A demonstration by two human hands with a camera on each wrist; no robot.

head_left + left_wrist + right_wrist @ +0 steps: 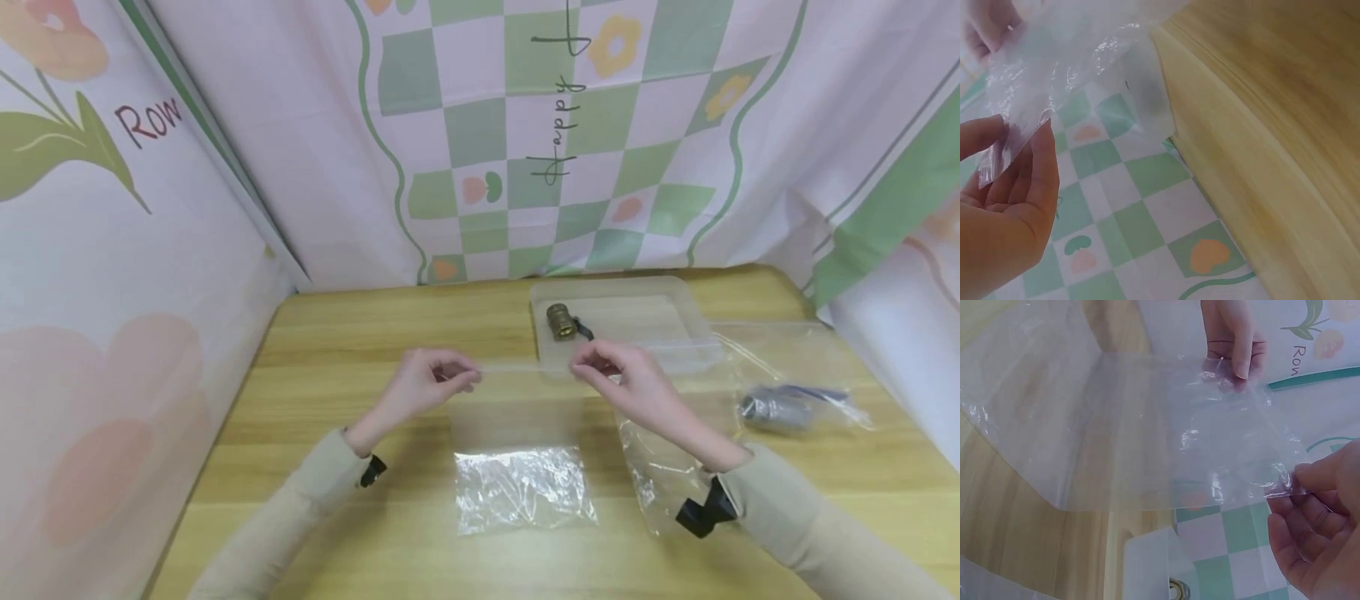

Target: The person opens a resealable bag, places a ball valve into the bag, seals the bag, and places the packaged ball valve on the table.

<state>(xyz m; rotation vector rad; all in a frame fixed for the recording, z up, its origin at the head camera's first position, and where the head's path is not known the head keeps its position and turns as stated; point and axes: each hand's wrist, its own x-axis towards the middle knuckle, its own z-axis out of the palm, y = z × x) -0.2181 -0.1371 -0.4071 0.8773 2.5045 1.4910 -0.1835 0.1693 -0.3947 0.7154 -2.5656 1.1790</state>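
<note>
A clear plastic bag [525, 492] hangs between my two hands, its upper edge stretched level above the wooden table. My left hand [423, 385] pinches the left end of that edge between thumb and fingers. At the other end, my right hand [628, 385] pinches it the same way. In the right wrist view the bag [1141, 437] looks flat, with nothing inside. The left wrist view shows one corner of the bag [1007, 147] between the thumb and fingers of my left hand [1022, 206].
Behind my right hand, a translucent tray [693, 310] holds a brass valve [560, 322] with a black handle. To the right lies a clear bag [798, 354] with a grey metal fitting [780, 410] and a blue strip. Another clear bag [660, 479] lies under my right forearm.
</note>
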